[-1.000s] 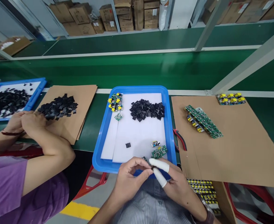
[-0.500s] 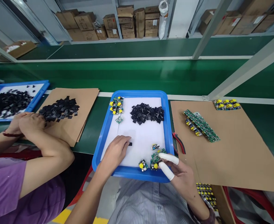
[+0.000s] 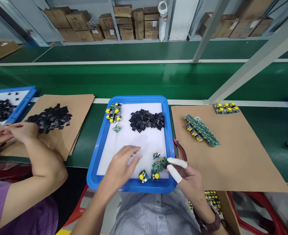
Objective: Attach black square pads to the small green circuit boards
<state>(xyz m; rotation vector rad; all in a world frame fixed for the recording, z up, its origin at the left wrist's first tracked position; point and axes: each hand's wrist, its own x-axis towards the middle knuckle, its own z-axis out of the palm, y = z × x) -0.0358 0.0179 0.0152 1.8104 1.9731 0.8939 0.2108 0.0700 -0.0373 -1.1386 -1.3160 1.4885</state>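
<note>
Over the lower left of a blue-rimmed tray (image 3: 93,160), my left hand (image 3: 120,164) has its thumb and fingers apart, with nothing visible between them. At the tray's lower right, my right hand (image 3: 186,173), with white finger cots on thumb and forefinger, pinches the edge of a small green circuit board (image 3: 159,165). Something dark shows between those fingertips. Boards with yellow parts (image 3: 143,176) lie just left of it, and another small board (image 3: 156,155) is above. A heap of black rectangular pieces (image 3: 146,120) fills the tray's upper right. More yellow-topped boards (image 3: 114,112) sit at its upper left corner.
Red-handled pliers (image 3: 180,149) lie against the tray's right side. Board strips (image 3: 202,130) rest on brown cardboard (image 3: 237,156) to the right. At left, a co-worker's hands (image 3: 19,132) are beside a black heap (image 3: 50,118) on cardboard. A metal post (image 3: 254,62) slants across the right.
The view has shifted to the right. My left hand has opened; the black piece at its fingertips no longer shows there. My right hand stays by the circuit board, which has turned slightly.
</note>
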